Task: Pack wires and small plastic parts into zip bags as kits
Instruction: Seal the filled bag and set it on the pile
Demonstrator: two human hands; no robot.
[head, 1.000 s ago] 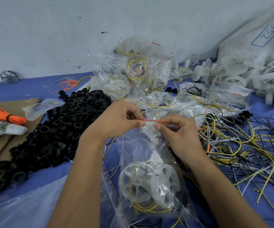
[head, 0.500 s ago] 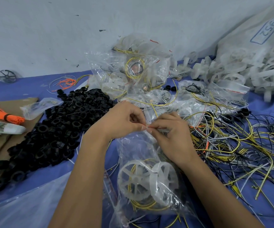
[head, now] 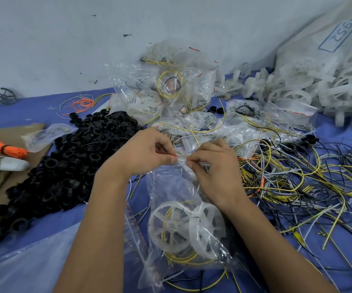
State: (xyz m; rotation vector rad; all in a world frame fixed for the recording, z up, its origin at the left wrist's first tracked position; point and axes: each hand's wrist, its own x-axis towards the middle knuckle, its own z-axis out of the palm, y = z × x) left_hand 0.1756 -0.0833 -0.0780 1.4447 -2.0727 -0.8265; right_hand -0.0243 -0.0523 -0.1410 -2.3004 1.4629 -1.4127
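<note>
A scuffed pale wall (head: pixel 65 39) stood behind a blue-covered work surface (head: pixel 33 111) crowded with parts. At far right, a large white sack (head: pixel 310 45) bore upside-down blue writing, possibly "1952", with white plastic wheels (head: pixel 310 89) heaped in front of it. Filled clear bags (head: pixel 166 87) holding coiled wire were piled at the far centre. Black plastic rings (head: pixel 65 161) were heaped at left, loose yellow, black and white wires (head: pixel 297 176) tangled at right. Near the centre, a clear zip bag (head: pixel 183 225) held two white wheels and yellow wire. The left hand (head: pixel 141 153) and right hand (head: pixel 217 172) both pinched its red-striped top edge, fingertips almost meeting.
</note>
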